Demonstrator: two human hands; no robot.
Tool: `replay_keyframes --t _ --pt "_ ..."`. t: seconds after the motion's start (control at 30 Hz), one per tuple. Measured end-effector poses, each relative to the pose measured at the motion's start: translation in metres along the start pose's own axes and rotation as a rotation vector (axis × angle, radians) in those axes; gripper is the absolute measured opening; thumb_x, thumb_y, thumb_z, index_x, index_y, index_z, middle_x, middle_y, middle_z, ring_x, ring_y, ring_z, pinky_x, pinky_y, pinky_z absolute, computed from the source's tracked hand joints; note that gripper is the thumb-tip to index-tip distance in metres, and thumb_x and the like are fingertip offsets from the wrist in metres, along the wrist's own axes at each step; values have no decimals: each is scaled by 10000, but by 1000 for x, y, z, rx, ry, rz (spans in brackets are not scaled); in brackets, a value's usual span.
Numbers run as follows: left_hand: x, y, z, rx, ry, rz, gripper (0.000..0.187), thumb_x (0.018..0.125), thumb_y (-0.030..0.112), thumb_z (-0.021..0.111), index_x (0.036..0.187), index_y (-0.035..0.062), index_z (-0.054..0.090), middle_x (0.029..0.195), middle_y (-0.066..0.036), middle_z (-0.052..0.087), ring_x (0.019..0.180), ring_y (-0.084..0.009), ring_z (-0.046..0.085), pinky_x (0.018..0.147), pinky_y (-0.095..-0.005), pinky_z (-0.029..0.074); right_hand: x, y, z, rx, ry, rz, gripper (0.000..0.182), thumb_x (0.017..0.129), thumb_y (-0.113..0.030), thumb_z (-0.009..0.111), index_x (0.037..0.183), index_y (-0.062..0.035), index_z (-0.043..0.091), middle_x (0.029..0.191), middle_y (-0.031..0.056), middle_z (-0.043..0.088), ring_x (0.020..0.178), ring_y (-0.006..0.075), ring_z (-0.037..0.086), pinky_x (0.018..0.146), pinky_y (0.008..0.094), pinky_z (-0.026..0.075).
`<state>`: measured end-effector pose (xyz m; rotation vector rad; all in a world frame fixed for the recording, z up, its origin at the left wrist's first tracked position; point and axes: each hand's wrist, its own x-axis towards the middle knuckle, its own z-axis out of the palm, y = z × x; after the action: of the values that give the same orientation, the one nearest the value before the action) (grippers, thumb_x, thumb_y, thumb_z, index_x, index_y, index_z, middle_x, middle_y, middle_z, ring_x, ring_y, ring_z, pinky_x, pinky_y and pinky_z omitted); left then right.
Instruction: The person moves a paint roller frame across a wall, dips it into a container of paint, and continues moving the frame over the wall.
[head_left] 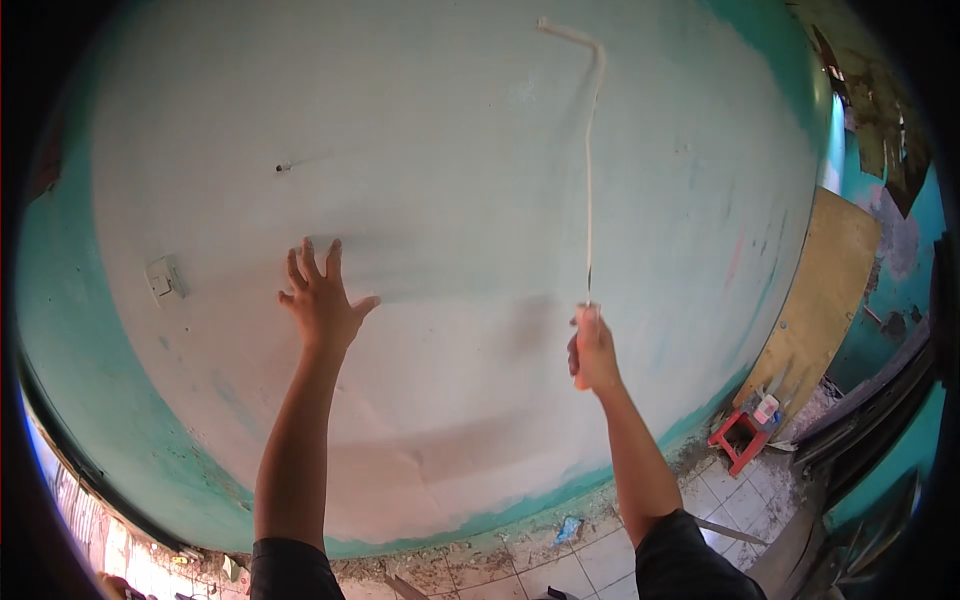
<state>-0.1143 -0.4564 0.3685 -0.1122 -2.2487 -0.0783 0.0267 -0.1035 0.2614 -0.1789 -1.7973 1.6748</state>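
My right hand (pixel 596 350) is wrapped around the orange-pink handle of a paint roller frame (pixel 589 190), a long pale rod. The rod points upward along the wall, and near the top it bends to the left, ending in a small tip; no roller sleeve shows on it. With fingers spread, my left hand (pixel 325 305) holds nothing and is up at the wall (pixel 450 180). This wall has a whitish, patchy coat over green, with green showing around the edges.
A switch plate (pixel 165 281) and a small hole (pixel 282 168) are on the wall at left. On the right, a wooden board (pixel 815 290) leans near a red stool (pixel 738 440) with a white container (pixel 766 408). Debris and a blue scrap (pixel 568 529) lie on the tiled floor (pixel 555 575).
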Motion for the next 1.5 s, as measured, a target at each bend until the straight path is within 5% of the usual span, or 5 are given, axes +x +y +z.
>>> replay_keyframes --t 0.23,0.33,0.73,1.07,1.5 --pt "-2 0 0 10 -2 0 1064 721 586 890 1589 279 358 1687 -134 233 1553 -400 218 1011 -726 421 -33 221 8 -361 199 -501 538 1074 -617 426 1095 -97 563 564 -4 457 390 97 433 358 271 345" --pt "-3 1 -3 4 -10 6 1091 722 564 897 1603 245 338 1693 -145 203 1560 -388 184 1024 -703 444 -136 192 31 108 -18 86 518 1075 -602 447 1163 -98 527 568 -8 442 401 91 430 361 259 335" --pt "-2 1 -2 26 -8 1 1056 730 589 880 1593 277 357 1683 -137 231 1551 -397 222 1006 -735 429 24 -45 2 55 81 19 591 1064 -629 399 1062 -55 540 558 16 445 377 122 439 350 291 351" --pt "-1 1 -3 -6 14 -3 1054 733 578 882 1595 278 355 1690 -137 231 1555 -401 216 1020 -743 416 -138 157 17 225 -2 137 542 1046 -618 496 1076 -78 534 568 -4 436 372 95 405 340 264 317" --pt "0 3 -6 -3 -48 -12 1089 722 571 892 1606 255 340 1697 -134 193 1570 -384 162 1045 -705 412 4 -40 -14 53 70 29 666 1039 -699 400 1020 -45 527 557 9 451 388 120 449 363 289 358"
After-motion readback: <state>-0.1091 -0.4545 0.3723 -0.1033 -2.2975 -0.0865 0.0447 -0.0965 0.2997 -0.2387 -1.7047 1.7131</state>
